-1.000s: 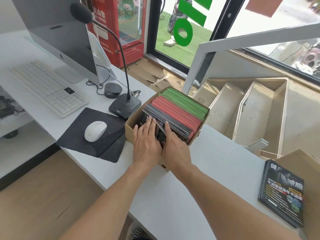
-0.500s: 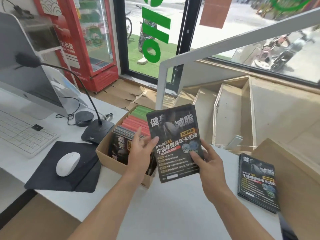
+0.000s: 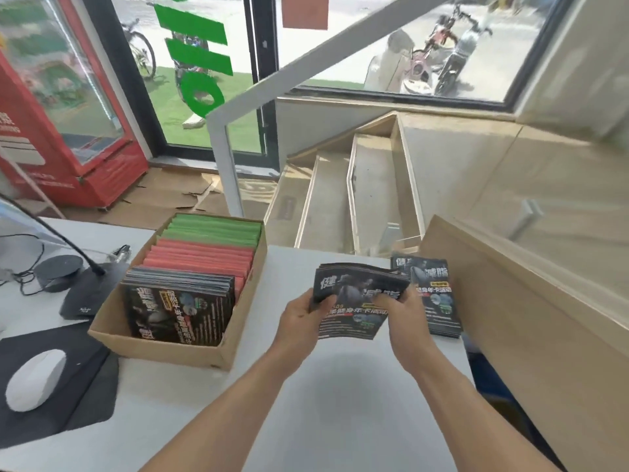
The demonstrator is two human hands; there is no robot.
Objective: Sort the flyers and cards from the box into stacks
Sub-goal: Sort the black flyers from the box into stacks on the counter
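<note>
Here, left hand and right hand grip bent flyer bundle above counter, between box and stack; black, red, green sheets fill box.

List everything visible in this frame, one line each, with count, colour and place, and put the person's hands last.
cardboard box: one, brown, on the desk left of centre
black flyers in box: one batch, near end of the box
red cards: one batch, middle of the box
green cards: one batch, far end of the box
held flyers: one bundle, black, above the desk, in both hands
flyer stack: one, black, on the desk at right
mouse: one, white, on a black pad, lower left
microphone base: one, black, left of the box
desk: one, white
left hand: gripping the bundle's left edge
right hand: gripping the bundle's right edge
</note>
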